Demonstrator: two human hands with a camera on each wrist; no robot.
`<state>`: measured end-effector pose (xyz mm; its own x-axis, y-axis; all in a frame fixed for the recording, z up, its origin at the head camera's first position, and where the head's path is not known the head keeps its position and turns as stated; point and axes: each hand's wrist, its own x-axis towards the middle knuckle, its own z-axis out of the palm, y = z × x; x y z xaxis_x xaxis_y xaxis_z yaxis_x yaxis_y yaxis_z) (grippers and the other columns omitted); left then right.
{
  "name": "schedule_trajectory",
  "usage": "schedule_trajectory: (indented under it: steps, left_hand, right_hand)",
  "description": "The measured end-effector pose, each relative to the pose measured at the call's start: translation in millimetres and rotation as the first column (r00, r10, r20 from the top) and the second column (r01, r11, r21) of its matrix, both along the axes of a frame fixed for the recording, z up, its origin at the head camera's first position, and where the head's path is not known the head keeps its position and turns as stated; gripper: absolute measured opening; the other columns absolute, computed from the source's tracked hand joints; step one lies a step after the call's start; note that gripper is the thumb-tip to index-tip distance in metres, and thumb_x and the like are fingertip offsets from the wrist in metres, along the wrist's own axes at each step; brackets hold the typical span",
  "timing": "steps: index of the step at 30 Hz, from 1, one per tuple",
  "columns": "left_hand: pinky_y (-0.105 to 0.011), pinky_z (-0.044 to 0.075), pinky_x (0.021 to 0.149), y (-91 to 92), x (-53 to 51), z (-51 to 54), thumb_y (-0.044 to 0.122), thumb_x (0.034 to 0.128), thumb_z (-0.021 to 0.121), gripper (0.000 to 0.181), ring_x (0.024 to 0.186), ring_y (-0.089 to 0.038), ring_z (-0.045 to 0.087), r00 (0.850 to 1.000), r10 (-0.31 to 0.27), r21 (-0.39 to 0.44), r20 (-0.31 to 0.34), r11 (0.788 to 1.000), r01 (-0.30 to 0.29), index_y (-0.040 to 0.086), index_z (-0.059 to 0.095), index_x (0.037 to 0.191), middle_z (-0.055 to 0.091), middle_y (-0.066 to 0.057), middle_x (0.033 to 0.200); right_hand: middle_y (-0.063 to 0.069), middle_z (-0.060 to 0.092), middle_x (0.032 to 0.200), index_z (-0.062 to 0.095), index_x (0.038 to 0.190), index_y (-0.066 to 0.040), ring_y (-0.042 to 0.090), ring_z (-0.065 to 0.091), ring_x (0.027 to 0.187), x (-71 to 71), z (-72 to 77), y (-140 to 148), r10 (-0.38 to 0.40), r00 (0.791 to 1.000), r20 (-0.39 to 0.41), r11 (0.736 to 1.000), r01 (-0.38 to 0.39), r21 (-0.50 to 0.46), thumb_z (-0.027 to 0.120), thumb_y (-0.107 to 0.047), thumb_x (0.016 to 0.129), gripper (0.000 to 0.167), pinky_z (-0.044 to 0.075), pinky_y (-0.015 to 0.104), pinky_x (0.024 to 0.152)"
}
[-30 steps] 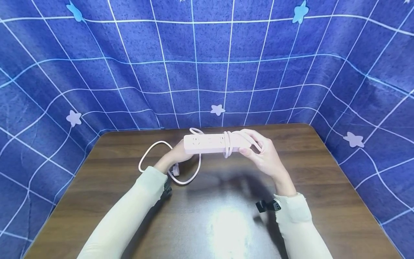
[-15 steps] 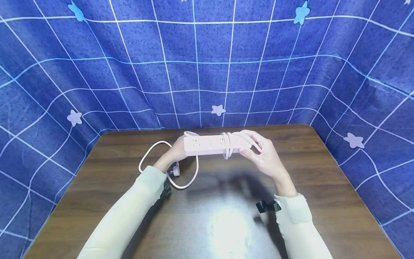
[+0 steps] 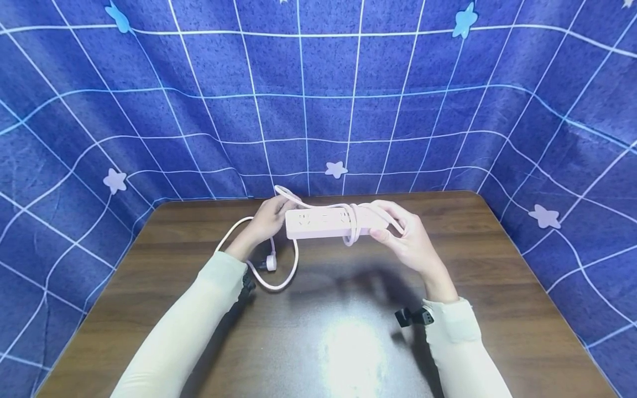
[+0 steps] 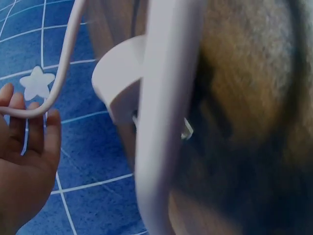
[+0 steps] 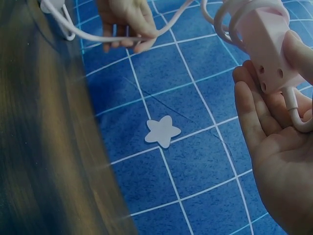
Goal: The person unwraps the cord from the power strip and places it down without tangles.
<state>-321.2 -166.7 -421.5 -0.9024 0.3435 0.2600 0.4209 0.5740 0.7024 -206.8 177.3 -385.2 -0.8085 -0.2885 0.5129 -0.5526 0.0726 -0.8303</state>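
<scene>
Two hands (image 3: 269,221) (image 3: 410,240), power strip (image 3: 320,223), cord (image 4: 164,122) partly hiding plug (image 4: 119,73), seemingly on table (image 3: 497,276)

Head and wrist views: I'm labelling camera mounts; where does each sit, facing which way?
Head: on the head, facing forward and down at the power strip; left hand, right hand, sleeves show.
Left wrist: worn there, facing the plug and power cord; left hand shows.
Right wrist: worn there, facing the power strip; right hand and left hand show.
Head and right wrist share the power strip.
</scene>
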Motion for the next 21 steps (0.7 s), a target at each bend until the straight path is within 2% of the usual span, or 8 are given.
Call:
schedule_trajectory:
  steps: [4, 8, 12, 17, 21]
  left_hand:
    - [-0.045, 0.053, 0.091, -3.3, -0.9, 6.3, 0.032, 0.1135, 0.051, 0.033, 0.099, -0.028, 0.068, 0.998, 0.029, -0.016, -0.052, 0.999, -0.029, 0.01, 0.075, 0.114, 0.074, -0.011, 0.103]
    - [-0.039, 0.049, 0.077, -6.0, 1.3, 14.1, 0.04, 0.1113, 0.054, 0.03, 0.084, -0.023, 0.062, 0.996, 0.045, 0.03, -0.071, 0.999, -0.043, 0.017, 0.073, 0.116, 0.068, -0.008, 0.09]
    - [-0.035, 0.05, 0.077, -7.9, 3.1, 22.2, 0.043, 0.1096, 0.056, 0.03, 0.085, -0.024, 0.066, 0.994, 0.056, 0.066, -0.096, 0.997, -0.05, 0.019, 0.072, 0.119, 0.07, -0.008, 0.091]
    - [-0.034, 0.05, 0.079, -8.6, 9.6, 40.7, 0.041, 0.1105, 0.057, 0.029, 0.088, -0.027, 0.068, 0.989, 0.074, 0.064, -0.129, 0.996, -0.067, 0.02, 0.075, 0.117, 0.074, -0.003, 0.096]
    - [-0.033, 0.045, 0.07, -9.7, 13.0, 54.4, 0.04, 0.1094, 0.059, 0.027, 0.078, -0.022, 0.063, 0.98, 0.098, 0.061, -0.172, 0.994, -0.088, 0.02, 0.076, 0.114, 0.073, -0.003, 0.089]
  right_hand:
    - [0.005, 0.072, 0.133, 0.063, 0.139, -0.001, 0.015, 0.067, 0.118, -0.2, 0.0, 0, 0.002, 1.0, -0.004, 1.0, -0.002, 0.003, 0.072, 0.003, 0.096, 0.044, 0.051, 0.026, 0.105]
    - [0.004, 0.072, 0.131, 0.063, 0.139, -0.001, 0.014, 0.067, 0.117, -0.5, -0.3, 0, -0.008, 1.0, -0.007, 1.0, 0.008, 0.01, 0.073, 0.002, 0.096, 0.044, 0.051, 0.026, 0.104]
    - [0.003, 0.073, 0.13, 0.063, 0.138, -0.001, 0.014, 0.067, 0.116, -0.7, -1.3, 1, -0.017, 1.0, -0.001, 1.0, 0.017, 0.008, 0.073, 0.002, 0.096, 0.044, 0.051, 0.026, 0.104]
    - [0.003, 0.073, 0.129, 0.064, 0.138, -0.001, 0.013, 0.067, 0.115, -1.4, -3.0, 1, -0.024, 1.0, 0.005, 1.0, 0.024, 0.01, 0.074, 0.001, 0.096, 0.044, 0.051, 0.025, 0.103]
    - [0.002, 0.073, 0.128, 0.064, 0.139, -0.002, 0.013, 0.068, 0.114, -1.7, -4.0, 2, -0.026, 1.0, 0.011, 1.0, 0.026, 0.01, 0.074, 0.001, 0.096, 0.044, 0.052, 0.025, 0.102]
